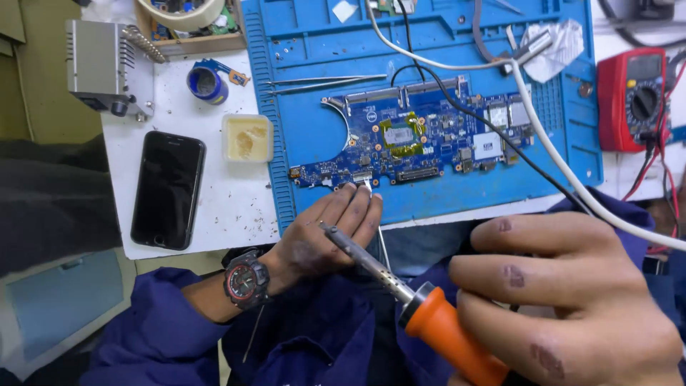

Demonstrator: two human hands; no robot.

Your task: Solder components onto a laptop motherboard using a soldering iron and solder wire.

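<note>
left hand [325, 232]: fingers pressed together, pinched thin silver tweezers [371, 196] at lower edge of blue laptop circuit board [414, 139], tips near small connector
right hand [572, 300]: fingers curled tight round orange-handled soldering iron [400, 286], metal tip lay against left fingers, just short of board
board location: flat on blue silicone repair mat [314, 136], mid-bench
technique: judged best to brace left wrist on bench edge, keep hot tip off skin, touch joint briefly
labels: white rectangular sticker [487, 145] right of centre on board; small round dark sticker [371, 116] upper left of grey chip
containers: square pale tub of yellowish flux [246, 138] left of mat; blue tape roll [207, 82] above it
meter: red multimeter [636, 96] far right
</note>
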